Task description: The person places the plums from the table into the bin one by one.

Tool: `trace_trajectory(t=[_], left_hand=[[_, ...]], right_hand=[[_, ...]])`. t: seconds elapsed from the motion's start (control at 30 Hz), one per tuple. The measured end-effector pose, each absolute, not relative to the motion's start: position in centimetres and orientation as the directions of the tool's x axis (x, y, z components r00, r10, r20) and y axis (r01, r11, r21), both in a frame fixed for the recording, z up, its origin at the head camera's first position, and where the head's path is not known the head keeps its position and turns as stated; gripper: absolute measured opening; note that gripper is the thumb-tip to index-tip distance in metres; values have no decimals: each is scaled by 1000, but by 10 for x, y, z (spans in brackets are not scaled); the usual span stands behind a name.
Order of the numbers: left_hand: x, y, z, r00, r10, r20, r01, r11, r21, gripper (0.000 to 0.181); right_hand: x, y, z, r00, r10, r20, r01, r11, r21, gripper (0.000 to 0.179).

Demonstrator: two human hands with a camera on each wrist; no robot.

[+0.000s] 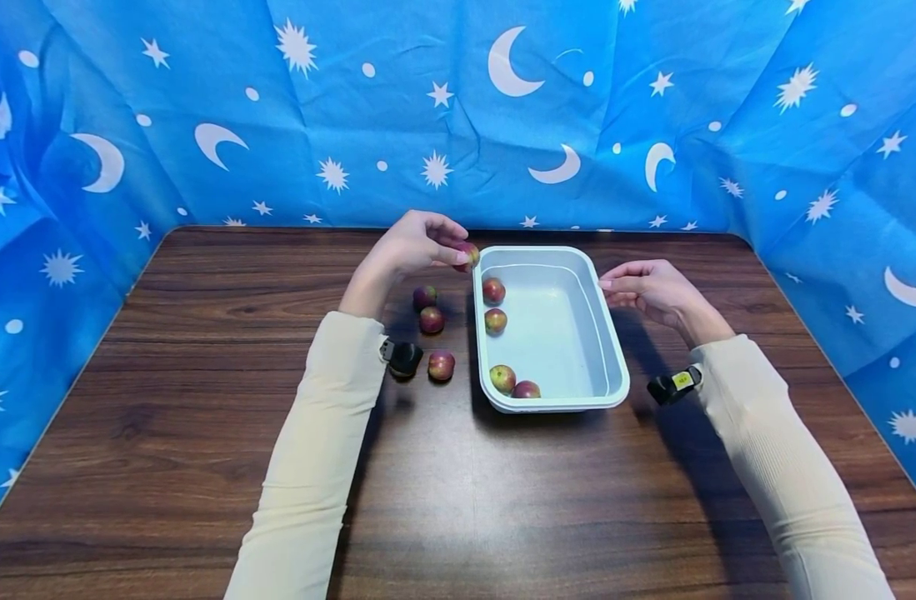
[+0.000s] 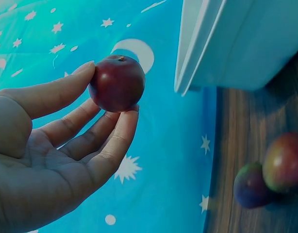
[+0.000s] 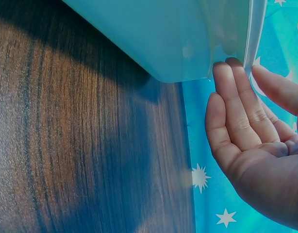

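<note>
My left hand (image 1: 415, 244) pinches a dark red plum (image 2: 118, 85) between thumb and fingertips, beside the far left corner of a white plastic tub (image 1: 551, 403). In the left wrist view the plum is apart from the tub's wall. On the tub's right side, my right hand (image 1: 655, 292) holds the rim, thumb at the edge and fingertips against the outer wall, as the right wrist view shows. Inside the tub, several plums lie along its left side, among them a red one (image 1: 493, 290) and a greenish one (image 1: 503, 379).
Left of the tub, several more plums rest on the dark wooden table (image 1: 458, 500), including a dark one (image 1: 424, 297) touching a red one (image 1: 431, 320), and another (image 1: 441, 365) nearer. A blue cloth (image 1: 427, 108) with moons and stars hangs behind the table.
</note>
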State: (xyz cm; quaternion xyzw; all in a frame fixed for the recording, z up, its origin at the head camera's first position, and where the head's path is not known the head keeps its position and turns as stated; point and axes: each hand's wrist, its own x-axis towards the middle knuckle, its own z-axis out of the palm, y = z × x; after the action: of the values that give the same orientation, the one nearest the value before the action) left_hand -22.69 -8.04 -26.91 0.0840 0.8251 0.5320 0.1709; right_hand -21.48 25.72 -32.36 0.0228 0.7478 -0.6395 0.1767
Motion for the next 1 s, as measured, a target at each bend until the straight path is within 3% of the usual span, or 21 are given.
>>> trace_trajectory(t=[0.57,1.0], left_hand=[[-225,-49,-275,-910,375,-177,6,440,898,32],[-222,-41,-276,-898,398,-186,7,437,899,33]], right_hand=[[-215,259,-325,-922,-290,-257,246,75,-966,10],[-215,257,-323,-935,-233,-267,236,152,-960,8]])
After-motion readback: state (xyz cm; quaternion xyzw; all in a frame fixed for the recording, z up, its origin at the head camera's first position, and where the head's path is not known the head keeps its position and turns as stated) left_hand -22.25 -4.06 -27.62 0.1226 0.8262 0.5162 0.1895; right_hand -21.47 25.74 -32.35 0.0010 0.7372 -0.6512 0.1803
